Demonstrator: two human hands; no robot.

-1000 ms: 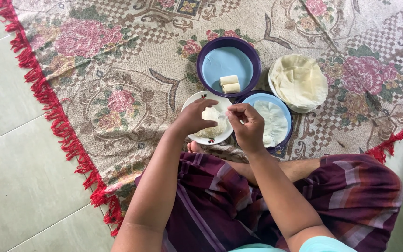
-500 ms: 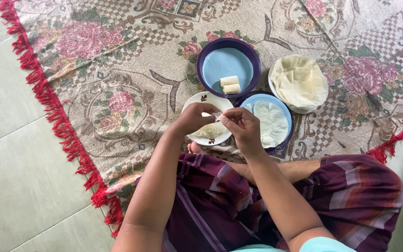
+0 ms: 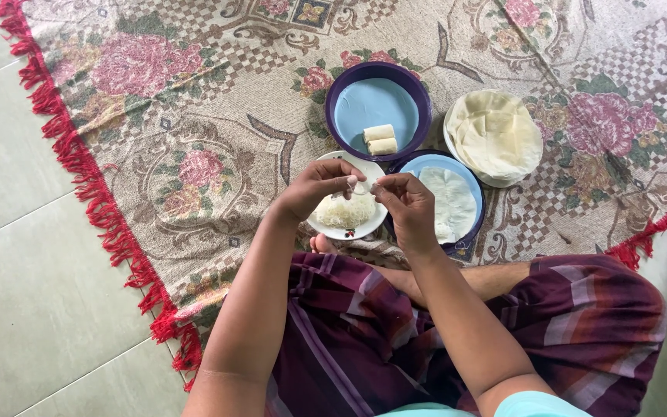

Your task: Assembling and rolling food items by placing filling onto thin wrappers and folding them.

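Observation:
My left hand (image 3: pixel 314 188) and my right hand (image 3: pixel 404 205) meet above a small white plate (image 3: pixel 326 161) that carries a heap of white shredded filling (image 3: pixel 343 210). Together their fingertips pinch a small pale piece (image 3: pixel 362 186), too small to identify. Beyond the hands stands a purple bowl with a light blue inside (image 3: pixel 378 108) holding two pale rolls (image 3: pixel 380 140). To the right a blue plate (image 3: pixel 468 176) bears a thin white wrapper sheet (image 3: pixel 449 202).
A white dish (image 3: pixel 457 150) stacked with pale round wrappers (image 3: pixel 496 135) sits at the right. Everything rests on a floral rug with a red fringe (image 3: pixel 94 193). Grey floor tiles (image 3: pixel 17 293) lie to the left. My crossed legs in maroon striped cloth (image 3: pixel 364 340) fill the foreground.
Both hands have drawn closer together over the white plate, and their fingertips now meet on the small pale piece. The dishes have stayed where they were.

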